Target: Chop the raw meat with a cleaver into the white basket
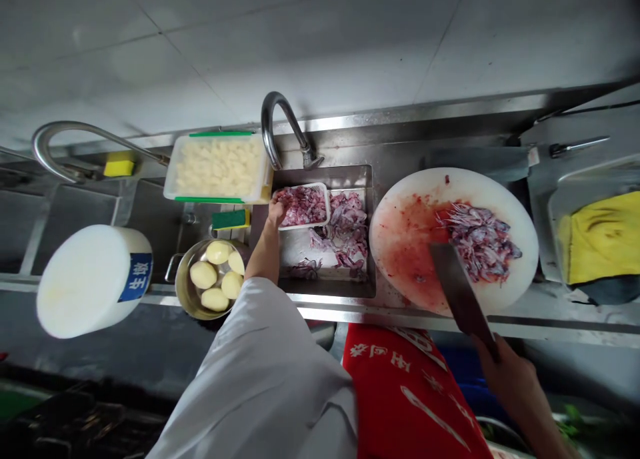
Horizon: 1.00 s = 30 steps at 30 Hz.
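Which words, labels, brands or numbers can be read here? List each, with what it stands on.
"生墩": blue label on the thick, round white block.
White characters on the red cloth apron: too folded and blurred to read surely.
Small pale tag by the wall: too small.

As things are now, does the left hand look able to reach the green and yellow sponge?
Probably yes: the sponge lies uncovered, and nothing seems to stand between it and the left hand, now at the near end of the white basket.
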Each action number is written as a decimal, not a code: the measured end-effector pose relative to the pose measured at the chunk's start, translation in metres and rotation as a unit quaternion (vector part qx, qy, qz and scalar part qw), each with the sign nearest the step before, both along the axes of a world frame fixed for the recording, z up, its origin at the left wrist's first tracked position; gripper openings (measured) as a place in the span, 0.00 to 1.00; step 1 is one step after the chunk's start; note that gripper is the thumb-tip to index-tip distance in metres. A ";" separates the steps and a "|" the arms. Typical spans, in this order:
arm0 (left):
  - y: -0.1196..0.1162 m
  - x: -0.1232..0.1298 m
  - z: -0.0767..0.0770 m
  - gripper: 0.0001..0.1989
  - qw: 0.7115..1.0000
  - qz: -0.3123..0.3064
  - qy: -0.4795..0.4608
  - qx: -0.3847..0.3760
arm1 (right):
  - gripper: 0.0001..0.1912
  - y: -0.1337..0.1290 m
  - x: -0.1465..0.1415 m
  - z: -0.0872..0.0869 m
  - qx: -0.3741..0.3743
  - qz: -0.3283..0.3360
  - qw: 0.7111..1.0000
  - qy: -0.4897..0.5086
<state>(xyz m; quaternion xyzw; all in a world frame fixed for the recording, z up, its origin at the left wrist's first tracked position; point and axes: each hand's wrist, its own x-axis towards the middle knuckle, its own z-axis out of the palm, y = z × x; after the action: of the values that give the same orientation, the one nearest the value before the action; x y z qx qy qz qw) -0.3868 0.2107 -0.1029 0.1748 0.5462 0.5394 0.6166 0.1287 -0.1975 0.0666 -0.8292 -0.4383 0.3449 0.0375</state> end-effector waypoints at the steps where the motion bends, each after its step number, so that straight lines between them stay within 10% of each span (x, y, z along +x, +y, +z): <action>1: 0.000 -0.003 -0.001 0.11 1.000 0.010 0.005 -0.010 | 0.19 0.002 -0.004 -0.004 -0.002 0.022 1.000 0.014; 7: 0.003 -0.010 -0.003 0.07 0.999 0.017 0.001 -0.040 | 0.18 0.009 -0.014 -0.027 -0.006 0.110 0.993 0.039; 30: 0.021 -0.023 -0.011 0.20 0.968 0.002 0.232 0.096 | 0.20 0.001 -0.004 -0.045 -0.007 0.078 0.997 0.005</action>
<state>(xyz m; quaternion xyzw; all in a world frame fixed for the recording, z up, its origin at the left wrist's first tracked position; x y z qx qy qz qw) -0.4095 0.2316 -0.1143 0.3526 0.6200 0.5354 0.4524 0.1243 -0.1969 0.0220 -0.7914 -0.4986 0.3537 0.0066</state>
